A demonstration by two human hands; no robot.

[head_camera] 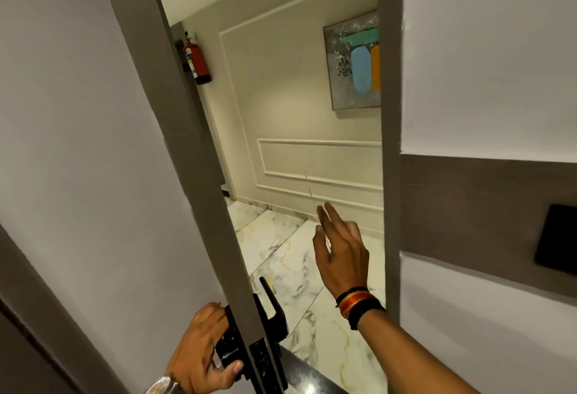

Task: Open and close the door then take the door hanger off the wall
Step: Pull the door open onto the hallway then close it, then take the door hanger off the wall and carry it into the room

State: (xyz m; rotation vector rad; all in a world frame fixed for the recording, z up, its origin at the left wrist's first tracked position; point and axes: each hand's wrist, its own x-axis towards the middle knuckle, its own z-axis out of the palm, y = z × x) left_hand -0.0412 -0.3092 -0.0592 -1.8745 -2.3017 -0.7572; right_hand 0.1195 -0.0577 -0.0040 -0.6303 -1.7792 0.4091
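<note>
The white door [93,143] with a grey edge stands partly open on the left, showing a corridor through the gap. My left hand [203,353] grips the black inner door handle [228,346] low at the door's edge. The black outer handle [274,309] sticks out on the far side. My right hand [340,253] is raised in the doorway gap with fingers spread, holding nothing, a red and black thread band on its wrist. No door hanger is in view.
The grey door frame [390,143] rises just right of my right hand. A dark panel [555,240] sits on the grey wall band at right. In the corridor hang a red fire extinguisher [198,62] and a painting [356,62]; its floor is marble.
</note>
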